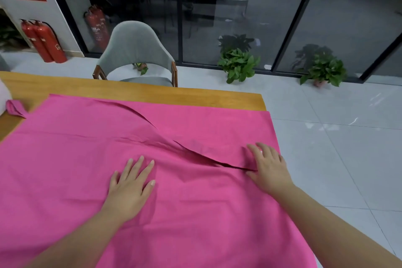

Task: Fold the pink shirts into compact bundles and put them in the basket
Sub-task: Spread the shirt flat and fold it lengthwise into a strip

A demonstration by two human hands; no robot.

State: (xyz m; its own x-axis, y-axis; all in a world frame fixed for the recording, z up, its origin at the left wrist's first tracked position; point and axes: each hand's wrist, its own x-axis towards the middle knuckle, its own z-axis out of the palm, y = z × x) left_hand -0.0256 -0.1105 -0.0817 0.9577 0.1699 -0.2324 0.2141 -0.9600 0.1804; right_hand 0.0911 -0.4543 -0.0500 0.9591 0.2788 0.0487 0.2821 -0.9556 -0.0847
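We press left hand [130,185] and right hand [268,167], both spread flat, on pink shirt [87,159]; overhang off table [152,91] edge risks slide.

Two bare forearms, no sleeves in view, left hand [130,183] and right hand [268,167] without gloves, rings, watch or bracelets, short plain fingernails, unpainted, wrists uncovered to the frame's edge

grey chair [139,48] behind wooden surface [152,93] | two potted plants [238,64] by glass wall | red fire extinguishers [43,41] far left
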